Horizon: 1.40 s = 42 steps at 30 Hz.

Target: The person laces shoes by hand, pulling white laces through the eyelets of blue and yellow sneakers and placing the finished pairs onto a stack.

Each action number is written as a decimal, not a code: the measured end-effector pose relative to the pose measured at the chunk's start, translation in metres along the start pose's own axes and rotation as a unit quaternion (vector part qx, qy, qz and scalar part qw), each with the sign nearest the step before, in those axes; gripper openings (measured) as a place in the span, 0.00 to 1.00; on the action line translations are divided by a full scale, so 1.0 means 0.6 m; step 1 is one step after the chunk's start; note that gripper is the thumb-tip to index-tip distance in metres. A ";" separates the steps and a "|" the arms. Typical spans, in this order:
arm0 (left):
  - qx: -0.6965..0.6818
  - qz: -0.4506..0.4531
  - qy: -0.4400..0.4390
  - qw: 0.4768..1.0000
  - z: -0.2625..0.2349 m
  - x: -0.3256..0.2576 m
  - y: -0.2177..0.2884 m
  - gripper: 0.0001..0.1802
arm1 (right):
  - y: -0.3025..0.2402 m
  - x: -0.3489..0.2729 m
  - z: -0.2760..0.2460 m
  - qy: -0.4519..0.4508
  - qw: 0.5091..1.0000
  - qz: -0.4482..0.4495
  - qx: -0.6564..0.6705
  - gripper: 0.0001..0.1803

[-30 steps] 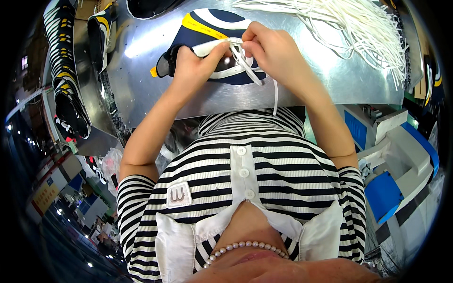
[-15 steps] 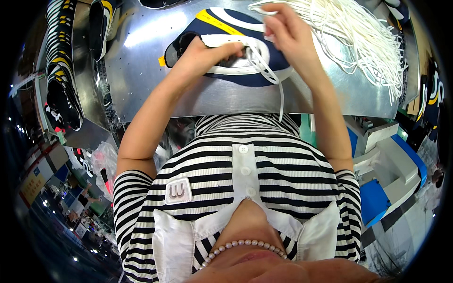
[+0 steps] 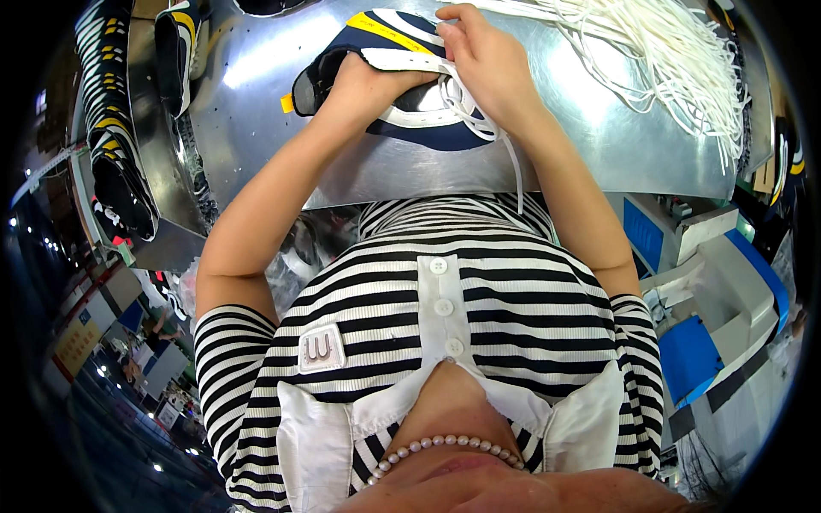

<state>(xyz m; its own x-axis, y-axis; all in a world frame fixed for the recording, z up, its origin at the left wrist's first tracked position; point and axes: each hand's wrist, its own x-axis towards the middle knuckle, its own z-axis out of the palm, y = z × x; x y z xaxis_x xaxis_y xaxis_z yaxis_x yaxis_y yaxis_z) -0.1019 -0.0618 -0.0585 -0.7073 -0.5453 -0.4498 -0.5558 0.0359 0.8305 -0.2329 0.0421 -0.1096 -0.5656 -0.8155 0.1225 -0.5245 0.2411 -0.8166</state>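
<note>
A navy shoe upper (image 3: 432, 137) with white stripes, a yellow strip and a yellow heel tab lies on its side on the metal table, heel to the left. Into its opening reaches my left hand (image 3: 363, 90), fingers hidden inside and thumb along the white eyelet band (image 3: 402, 60), closed on the upper. Over the toe side, my right hand (image 3: 492, 64) is closed, its bent fingertips pinched at the far edge of the upper on a white shoelace (image 3: 462, 98). The lace is looped through the eyelet area, and one loose end hangs toward me over the table's near edge.
A big heap of white laces (image 3: 667, 64) covers the right of the metal table (image 3: 256, 162). On the left stand a row of stacked navy uppers (image 3: 107, 111) and another single upper (image 3: 177, 60). Below right is a grey and blue machine (image 3: 718, 316).
My right hand has come down and left from above the toe to the far edge of the upper. My left hand stays in the opening, and the upper has shifted slightly.
</note>
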 end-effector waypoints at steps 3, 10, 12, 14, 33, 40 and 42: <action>-0.012 -0.008 -0.020 1.000 -0.002 0.002 0.002 0.17 | -0.005 0.003 -0.003 -0.010 1.000 0.014 -0.012 0.16; -0.343 0.037 -0.221 0.912 -0.105 -0.081 0.012 0.15 | 0.012 0.012 0.008 -0.003 0.999 0.044 -0.018 0.17; -0.597 0.084 -0.136 0.786 -0.163 -0.136 0.057 0.16 | 0.023 0.008 0.016 0.026 0.998 0.044 -0.040 0.15; -0.658 0.250 -0.121 0.700 -0.241 -0.204 0.105 0.13 | 0.009 0.004 0.004 0.036 0.997 0.071 0.019 0.12; 0.200 0.186 0.142 0.951 0.019 -0.104 -0.010 0.11 | -0.061 -0.120 -0.075 -0.063 0.984 0.015 0.167 0.13; 0.246 0.210 0.115 0.939 0.008 -0.096 -0.022 0.12 | -0.049 -0.150 -0.053 -0.085 0.987 0.021 0.133 0.10; 0.244 0.201 0.110 0.942 0.007 -0.095 -0.022 0.11 | -0.047 -0.147 -0.051 -0.084 0.989 0.020 0.123 0.11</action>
<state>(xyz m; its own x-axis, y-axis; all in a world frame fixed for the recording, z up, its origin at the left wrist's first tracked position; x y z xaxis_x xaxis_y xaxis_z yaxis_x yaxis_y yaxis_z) -0.0564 -0.0277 -0.0450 -0.8254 -0.5644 -0.0077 -0.4352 0.6276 0.6456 -0.1875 0.1231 -0.0802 -0.4583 -0.8887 0.0099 -0.3220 0.1556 -0.9339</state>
